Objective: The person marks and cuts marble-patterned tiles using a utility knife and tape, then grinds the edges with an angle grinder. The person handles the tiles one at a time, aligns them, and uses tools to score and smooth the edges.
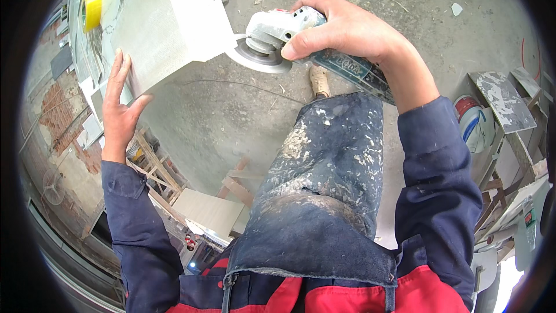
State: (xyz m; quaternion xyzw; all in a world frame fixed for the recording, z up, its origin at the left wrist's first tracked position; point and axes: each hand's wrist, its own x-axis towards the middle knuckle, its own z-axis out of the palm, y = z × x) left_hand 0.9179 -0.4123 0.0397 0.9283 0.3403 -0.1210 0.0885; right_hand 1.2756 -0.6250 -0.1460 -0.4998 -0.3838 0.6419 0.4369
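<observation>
Angle grinder (301, 40), dusty white at the head and dark teal along the body, sits clamped in our right hand (341, 29), fingers wrapped over the top and thumb underneath. Its round cutting disc (258, 58) meets the lower right corner of a pale ceramic tile (171, 20). Our left hand (121, 107) lies flat and spread against the tile's near edge, gripping nothing. Below the grinder we see our dust-caked blue trouser leg (324, 168) above the grey concrete floor (220, 122). A roll of yellow tape (92, 6) rests beyond the tile, well apart from both hands.
</observation>
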